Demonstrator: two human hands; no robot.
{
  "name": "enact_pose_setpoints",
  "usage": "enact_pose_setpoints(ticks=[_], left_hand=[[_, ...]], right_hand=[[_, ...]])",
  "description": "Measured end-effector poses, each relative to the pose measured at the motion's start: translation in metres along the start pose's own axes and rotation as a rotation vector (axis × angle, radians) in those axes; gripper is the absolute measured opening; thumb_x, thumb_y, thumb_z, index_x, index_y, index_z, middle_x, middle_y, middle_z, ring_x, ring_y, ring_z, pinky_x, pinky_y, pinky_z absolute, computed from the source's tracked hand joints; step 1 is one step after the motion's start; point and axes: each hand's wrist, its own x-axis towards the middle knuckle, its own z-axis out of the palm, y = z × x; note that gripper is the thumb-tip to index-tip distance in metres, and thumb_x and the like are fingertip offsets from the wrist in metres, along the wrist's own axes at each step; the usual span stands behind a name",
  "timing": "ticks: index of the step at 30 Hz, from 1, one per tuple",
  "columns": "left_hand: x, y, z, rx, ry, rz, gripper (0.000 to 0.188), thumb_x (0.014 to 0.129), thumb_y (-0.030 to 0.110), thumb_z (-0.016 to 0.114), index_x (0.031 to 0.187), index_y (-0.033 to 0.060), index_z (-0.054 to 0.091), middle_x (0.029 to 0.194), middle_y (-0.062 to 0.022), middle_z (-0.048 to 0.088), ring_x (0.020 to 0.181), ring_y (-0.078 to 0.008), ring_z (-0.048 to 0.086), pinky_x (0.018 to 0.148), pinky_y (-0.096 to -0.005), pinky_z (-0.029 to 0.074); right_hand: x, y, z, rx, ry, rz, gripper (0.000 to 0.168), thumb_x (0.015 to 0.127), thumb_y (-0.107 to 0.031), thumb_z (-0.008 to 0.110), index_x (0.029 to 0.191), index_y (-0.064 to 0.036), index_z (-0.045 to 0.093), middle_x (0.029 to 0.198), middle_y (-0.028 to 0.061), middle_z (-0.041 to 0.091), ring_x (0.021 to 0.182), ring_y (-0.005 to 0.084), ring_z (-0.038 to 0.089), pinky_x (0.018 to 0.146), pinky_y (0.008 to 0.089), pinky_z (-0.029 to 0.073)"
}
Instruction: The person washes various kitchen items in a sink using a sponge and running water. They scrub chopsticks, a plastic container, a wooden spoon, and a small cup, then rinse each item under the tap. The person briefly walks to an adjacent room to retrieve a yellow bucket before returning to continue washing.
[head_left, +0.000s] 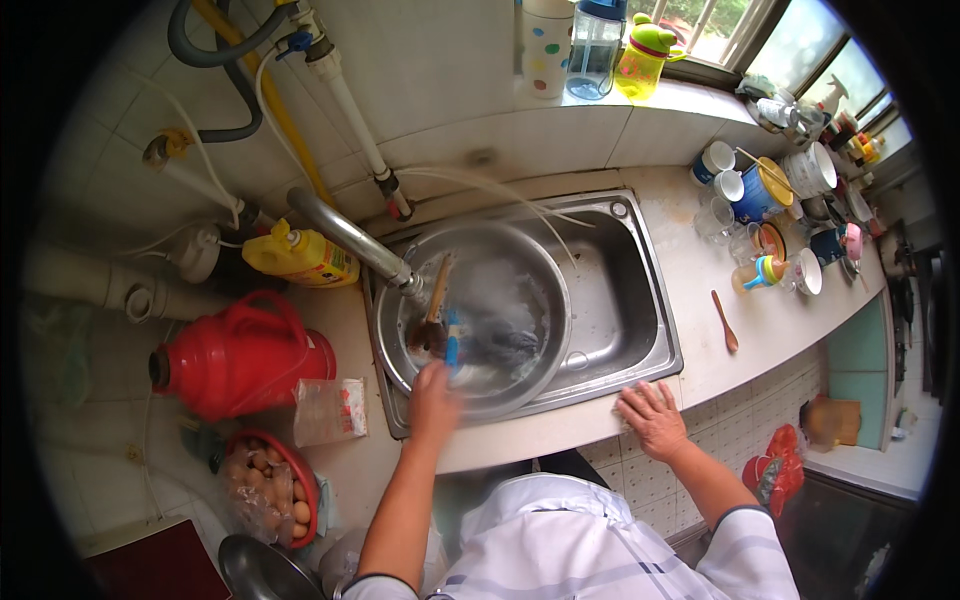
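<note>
A large round metal basin (553, 300) sits in the left part of a stainless steel sink (626, 277), under a curved metal faucet (352, 240). Steam hangs over the cloudy water in it, and a dark, blurred thing (514, 343) lies there, too unclear to name. My left hand (433, 401), smeared by motion, reaches over the basin's near rim and grips a blue-handled tool (452, 341); its working end is not clear. Beside it a wooden-handled utensil (439, 289) leans in the basin. My right hand (651, 418) rests with spread fingers on the counter's front edge, holding nothing.
On the left are a red thermos flask (247, 352), a yellow detergent bottle (304, 255) and a red basket (304, 472) of eggs. A wooden spoon (724, 322), a baby bottle (757, 274) and several cups stand or lie right. Drinking bottles (594, 56) line the sill.
</note>
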Motion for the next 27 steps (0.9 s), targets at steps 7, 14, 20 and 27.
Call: enact_pose_setpoints(ticks=[7,14,20,27], left_hand=[[0.051,-0.007,0.032,0.374,-0.261,-0.2,0.082,0.065,0.026,0.08,0.135,0.0074,0.042,0.141,-0.0225,0.029,0.124,-0.0446,0.04,0.102,-0.0456,0.041],[0.05,-0.01,0.05,0.125,-0.298,-0.088,0.055,0.065,0.014,0.076,0.114,0.0005,0.058,0.128,-0.0181,0.043,0.112,-0.0358,0.051,0.093,-0.0401,0.047],[0.058,-0.052,0.056,-0.154,-0.085,-0.209,0.026,0.065,0.009,0.072,0.089,0.0006,0.064,0.095,-0.0122,0.059,0.084,-0.0272,0.061,0.076,-0.0342,0.051],[0.045,-0.001,0.049,0.314,-0.461,-0.208,0.054,0.071,0.029,0.075,0.116,0.0063,0.056,0.11,-0.0187,0.063,0.1,-0.0374,0.062,0.084,-0.0459,0.05]], right_hand=[[0.004,-0.001,-0.016,0.183,0.191,0.215,0.06,0.076,-0.016,0.064,0.134,-0.019,0.052,0.149,0.0127,0.036,0.141,0.0319,0.029,0.116,0.0523,0.013],[0.048,-0.023,-0.064,0.173,0.184,0.136,0.069,0.067,-0.018,0.065,0.134,-0.013,0.05,0.149,0.0148,0.034,0.142,0.0321,0.025,0.117,0.0523,0.012],[0.123,-0.054,-0.072,0.331,0.298,-0.05,0.059,0.07,-0.009,0.063,0.128,-0.01,0.054,0.143,0.0153,0.042,0.136,0.0333,0.035,0.111,0.0496,0.027],[0.257,-0.096,-0.033,0.327,0.061,0.085,0.057,0.075,-0.007,0.062,0.13,-0.011,0.051,0.139,0.0168,0.045,0.127,0.034,0.046,0.099,0.0463,0.041]])
